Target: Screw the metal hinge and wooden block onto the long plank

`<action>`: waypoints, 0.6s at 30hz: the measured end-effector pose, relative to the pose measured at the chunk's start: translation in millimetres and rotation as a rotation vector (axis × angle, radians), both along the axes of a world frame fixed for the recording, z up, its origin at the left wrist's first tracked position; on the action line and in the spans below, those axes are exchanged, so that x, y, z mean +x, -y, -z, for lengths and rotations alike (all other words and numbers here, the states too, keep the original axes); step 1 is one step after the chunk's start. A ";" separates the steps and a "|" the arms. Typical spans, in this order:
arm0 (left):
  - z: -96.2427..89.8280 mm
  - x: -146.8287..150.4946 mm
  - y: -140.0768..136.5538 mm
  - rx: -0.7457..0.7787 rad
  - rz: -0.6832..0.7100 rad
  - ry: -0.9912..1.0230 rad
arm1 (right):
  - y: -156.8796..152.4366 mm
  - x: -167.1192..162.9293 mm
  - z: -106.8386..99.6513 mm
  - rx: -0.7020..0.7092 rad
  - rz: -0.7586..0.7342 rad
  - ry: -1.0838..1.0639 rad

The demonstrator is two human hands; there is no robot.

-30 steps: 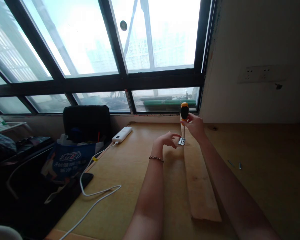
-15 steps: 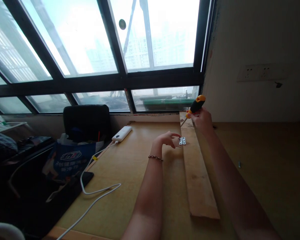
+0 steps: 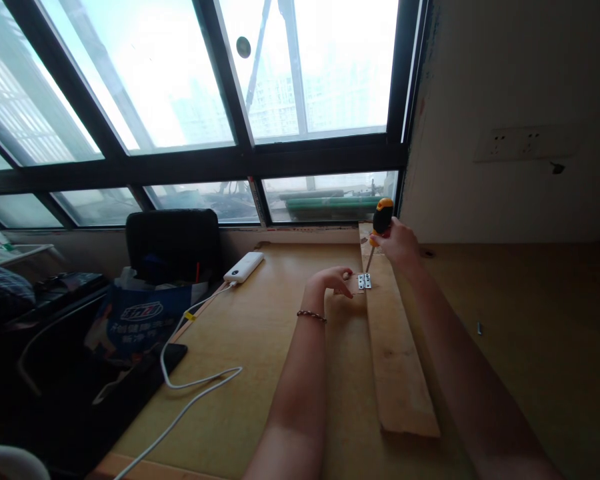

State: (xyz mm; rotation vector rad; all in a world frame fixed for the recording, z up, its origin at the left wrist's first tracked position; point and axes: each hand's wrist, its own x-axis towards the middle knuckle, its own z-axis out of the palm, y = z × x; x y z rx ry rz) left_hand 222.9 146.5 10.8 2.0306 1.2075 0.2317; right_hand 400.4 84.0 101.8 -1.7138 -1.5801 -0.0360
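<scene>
A silver hinge (image 3: 365, 281) lies across the left edge of a long wooden board (image 3: 397, 353), one leaf on the board and the other on a small piece of wood (image 3: 354, 284). My left hand (image 3: 333, 279) grips that small piece, thumb and fingers on either side of it. A yellow and black screwdriver (image 3: 383, 217) stands nearly upright in my right hand (image 3: 399, 243), closed around its handle. Its shaft points down and the tip reaches the hinge's upper edge; whether it sits in a screw is too small to tell.
A screw (image 3: 479, 328) lies on the table (image 3: 260, 313) to the board's right. At the left are a white power bank (image 3: 244, 267) with a white cable (image 3: 200, 381), a black chair (image 3: 174, 247) and a blue bag (image 3: 140, 320). Windows and a wall stand behind.
My right hand has moved left and slightly down, turning the screwdriver more upright and bringing its tip from above the board down to the hinge. My left hand has barely shifted.
</scene>
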 end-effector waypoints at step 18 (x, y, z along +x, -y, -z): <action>5.6 2.0 -0.4 0.027 0.081 -0.212 | 4.3 -8.6 0.2 -0.062 0.012 0.063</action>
